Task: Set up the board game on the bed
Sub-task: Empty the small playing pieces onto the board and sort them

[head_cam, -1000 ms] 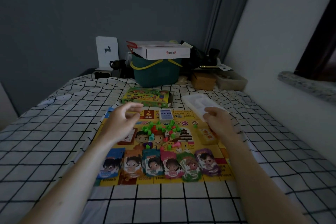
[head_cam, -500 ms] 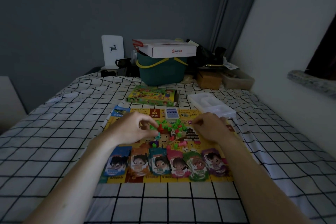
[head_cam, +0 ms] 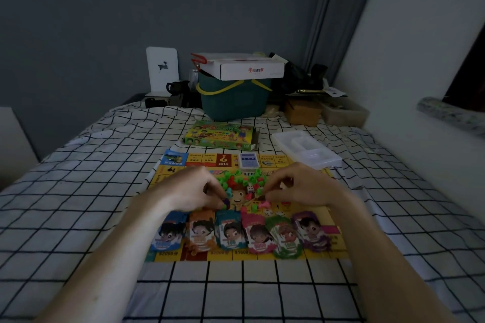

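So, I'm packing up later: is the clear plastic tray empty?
Apparently empty: the clear plastic tray beside the game board shows only bare compartments.

A: At twelve o'clock, the white grid-checked cloth bedsheet (head_cam: 86,191) looks soft, matt and wrinkled.

B: The yellow printed cardboard game board (head_cam: 309,254) seems smooth; at one o'clock, the clear plastic tray (head_cam: 307,149) looks faintly glossy.

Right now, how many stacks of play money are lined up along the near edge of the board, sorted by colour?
Blue stack: 1
Orange stack: 1
Teal stack: 1
Pink stack: 1
Green stack: 1
Purple stack: 1
Total: 6 stacks, side by side on the board.
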